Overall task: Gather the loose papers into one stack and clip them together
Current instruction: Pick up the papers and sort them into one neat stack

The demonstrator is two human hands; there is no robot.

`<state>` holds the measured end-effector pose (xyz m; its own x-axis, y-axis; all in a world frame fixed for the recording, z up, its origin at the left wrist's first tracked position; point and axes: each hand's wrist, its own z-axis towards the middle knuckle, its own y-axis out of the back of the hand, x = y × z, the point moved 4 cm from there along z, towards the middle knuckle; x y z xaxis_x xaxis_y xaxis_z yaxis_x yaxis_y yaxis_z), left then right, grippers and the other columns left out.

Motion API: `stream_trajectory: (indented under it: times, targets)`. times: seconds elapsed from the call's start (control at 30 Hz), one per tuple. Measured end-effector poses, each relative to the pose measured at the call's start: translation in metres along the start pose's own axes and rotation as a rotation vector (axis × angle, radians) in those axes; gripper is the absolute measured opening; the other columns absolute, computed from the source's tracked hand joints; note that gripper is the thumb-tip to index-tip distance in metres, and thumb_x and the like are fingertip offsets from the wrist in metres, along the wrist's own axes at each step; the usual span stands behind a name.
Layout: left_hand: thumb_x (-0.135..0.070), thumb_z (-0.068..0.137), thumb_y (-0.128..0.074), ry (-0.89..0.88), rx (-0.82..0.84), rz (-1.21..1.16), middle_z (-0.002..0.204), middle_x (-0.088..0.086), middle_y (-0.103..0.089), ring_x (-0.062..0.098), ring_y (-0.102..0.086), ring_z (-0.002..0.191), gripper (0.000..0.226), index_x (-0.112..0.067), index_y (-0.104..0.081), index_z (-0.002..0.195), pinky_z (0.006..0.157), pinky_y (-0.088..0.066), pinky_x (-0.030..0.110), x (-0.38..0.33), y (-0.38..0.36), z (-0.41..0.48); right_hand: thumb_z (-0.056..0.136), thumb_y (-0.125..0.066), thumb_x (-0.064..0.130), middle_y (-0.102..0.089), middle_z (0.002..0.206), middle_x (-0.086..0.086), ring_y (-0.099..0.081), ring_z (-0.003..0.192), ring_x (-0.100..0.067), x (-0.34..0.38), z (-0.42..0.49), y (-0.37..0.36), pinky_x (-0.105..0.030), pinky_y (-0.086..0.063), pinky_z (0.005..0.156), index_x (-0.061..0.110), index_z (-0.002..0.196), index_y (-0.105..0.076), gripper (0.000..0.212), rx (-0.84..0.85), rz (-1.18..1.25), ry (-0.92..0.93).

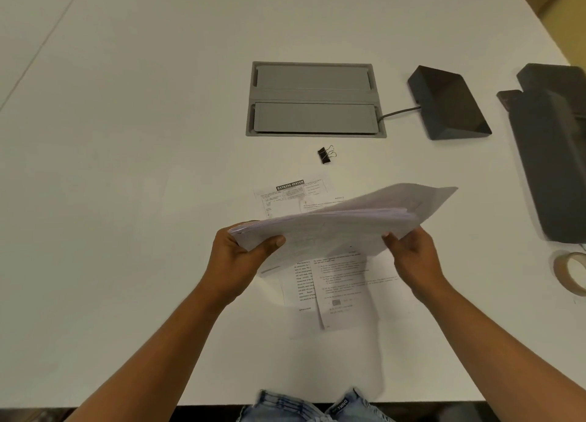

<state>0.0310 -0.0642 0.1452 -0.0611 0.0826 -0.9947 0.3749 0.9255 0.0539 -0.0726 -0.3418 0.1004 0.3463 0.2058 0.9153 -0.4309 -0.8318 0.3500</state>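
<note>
A bundle of white papers is lifted above the white table, its right end tilted up and blurred. My left hand grips the bundle's left edge, thumb on top. My right hand grips its near right edge. Under the bundle, loose printed sheets still lie flat on the table, and another sheet headed "Banking System" shows beyond it. A black binder clip lies on the table farther back, apart from both hands.
A grey recessed cable hatch sits behind the clip. A dark wedge-shaped device with a cable lies to its right, a dark object at the right edge, and a roll of tape near it. The table edge runs along the bottom.
</note>
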Motion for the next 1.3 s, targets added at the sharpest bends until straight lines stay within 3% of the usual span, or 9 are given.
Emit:
stream_trajectory:
  times: [0.1, 0.23, 0.37, 0.6, 0.73, 0.83, 0.93, 1.03, 1.3]
  targets:
    - [-0.007, 0.080, -0.078, -0.016, 0.042, 0.014, 0.087, -0.020, -0.075, 0.005, -0.070, 0.086, 0.045, -0.051, -0.075, 0.086, 0.067, -0.057, 0.023, 0.000, 0.001, 0.000, 0.098, -0.050, -0.001, -0.059, 0.049, 0.024, -0.052, 0.044, 0.005, 0.007, 0.005, 0.003, -0.005, -0.036, 0.047, 0.026, 0.086, -0.066, 0.033, 0.037, -0.071, 0.064]
    - [-0.007, 0.077, -0.079, -0.056, 0.054, 0.031, 0.095, -0.016, -0.076, 0.012, -0.071, 0.091, 0.046, -0.048, -0.074, 0.097, 0.070, -0.057, 0.025, -0.003, 0.000, -0.001, 0.085, -0.056, -0.004, -0.064, 0.089, 0.013, -0.062, 0.077, 0.009, 0.020, 0.009, 0.000, -0.006, -0.045, 0.069, 0.049, 0.090, -0.068, 0.054, 0.077, -0.074, 0.190]
    - [-0.009, 0.078, -0.073, -0.082, 0.096, 0.031, 0.097, -0.019, -0.076, 0.008, -0.072, 0.092, 0.048, -0.052, -0.072, 0.099, 0.074, -0.059, 0.027, -0.009, -0.002, -0.002, 0.085, -0.067, -0.010, -0.075, 0.101, 0.002, -0.070, 0.095, -0.015, 0.004, 0.017, -0.006, -0.026, -0.056, 0.085, 0.004, 0.117, -0.063, 0.035, 0.110, 0.048, 0.113]
    - [-0.021, 0.076, -0.073, -0.100, 0.077, 0.016, 0.108, 0.000, -0.077, 0.022, -0.071, 0.103, 0.034, -0.022, -0.074, 0.110, 0.085, -0.059, 0.036, 0.001, 0.001, -0.002, 0.078, -0.074, -0.008, -0.065, 0.090, 0.019, -0.065, 0.087, -0.001, 0.006, 0.015, -0.018, -0.024, -0.052, 0.078, 0.012, 0.100, -0.063, 0.031, 0.240, -0.147, 0.158]
    - [-0.003, 0.085, -0.073, -0.049, 0.013, 0.007, 0.102, -0.012, -0.078, 0.014, -0.072, 0.100, 0.040, -0.040, -0.076, 0.100, 0.082, -0.057, 0.027, 0.007, 0.002, 0.001, 0.076, -0.072, -0.009, -0.037, 0.150, 0.020, -0.037, 0.139, -0.004, 0.000, 0.016, -0.009, -0.039, -0.037, 0.113, 0.028, 0.141, -0.034, 0.084, 0.387, -0.442, 0.297]
    - [-0.003, 0.087, -0.070, 0.005, -0.009, -0.008, 0.098, -0.011, -0.077, 0.016, -0.071, 0.097, 0.041, -0.042, -0.074, 0.098, 0.075, -0.059, 0.024, 0.012, -0.001, 0.002, 0.065, -0.089, 0.018, -0.006, 0.160, 0.019, -0.013, 0.146, 0.002, 0.002, 0.007, -0.011, -0.024, -0.019, 0.121, 0.035, 0.154, -0.004, 0.124, 0.544, -0.504, 0.214]
    - [-0.013, 0.085, -0.073, 0.064, -0.039, -0.049, 0.104, -0.002, -0.076, 0.022, -0.070, 0.101, 0.029, -0.029, -0.070, 0.109, 0.079, -0.061, 0.032, 0.014, 0.001, 0.002, 0.065, -0.090, 0.030, -0.037, 0.152, 0.016, -0.037, 0.136, 0.003, 0.018, 0.003, -0.019, -0.025, -0.032, 0.115, 0.032, 0.150, -0.028, 0.105, 0.433, -0.368, 0.228]
    - [-0.018, 0.085, -0.072, 0.060, 0.013, -0.044, 0.105, -0.007, -0.076, 0.017, -0.070, 0.101, 0.030, -0.038, -0.071, 0.107, 0.079, -0.061, 0.029, 0.010, 0.001, 0.002, 0.063, -0.087, 0.028, -0.070, 0.115, 0.012, -0.065, 0.108, 0.000, 0.037, 0.003, -0.015, -0.031, -0.054, 0.096, 0.029, 0.116, -0.063, 0.059, 0.186, -0.038, 0.174]
    - [-0.011, 0.086, -0.072, -0.038, -0.002, -0.015, 0.088, -0.015, -0.076, 0.010, -0.071, 0.088, 0.034, -0.045, -0.074, 0.092, 0.071, -0.058, 0.023, -0.001, -0.008, -0.001, 0.068, -0.080, 0.019, -0.073, 0.106, 0.005, -0.069, 0.102, -0.008, 0.047, -0.006, -0.029, -0.026, -0.058, 0.079, 0.026, 0.113, -0.065, 0.048, 0.196, 0.308, 0.108]
